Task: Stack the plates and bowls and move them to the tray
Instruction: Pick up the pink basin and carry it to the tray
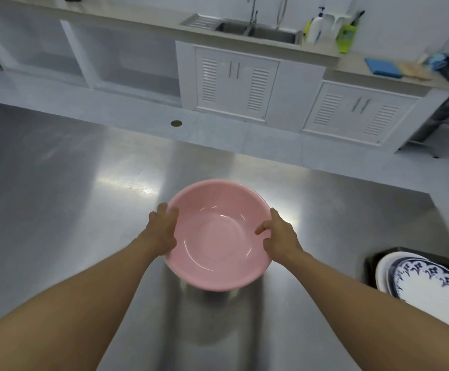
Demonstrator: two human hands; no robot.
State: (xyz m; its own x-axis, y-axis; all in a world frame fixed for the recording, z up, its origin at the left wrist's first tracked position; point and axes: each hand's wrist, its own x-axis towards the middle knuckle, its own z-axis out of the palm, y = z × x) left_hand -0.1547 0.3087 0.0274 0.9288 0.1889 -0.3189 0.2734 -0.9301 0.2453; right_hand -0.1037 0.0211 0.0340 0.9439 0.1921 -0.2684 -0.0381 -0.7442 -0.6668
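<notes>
A large pink bowl (218,236) is held a little above the steel table (57,196), tilted slightly toward me. My left hand (163,231) grips its left rim and my right hand (278,235) grips its right rim. At the lower right a dark tray (373,261) holds a stack of plates; the top plate (432,293) is white with a blue pattern around its rim. My right forearm hides part of that stack.
Beyond the table's far edge lies a pale floor with a round drain (176,123). White cabinets (236,84) and a counter with a sink (255,30), a soap bottle (315,25) and a blue sponge (384,66) line the back wall.
</notes>
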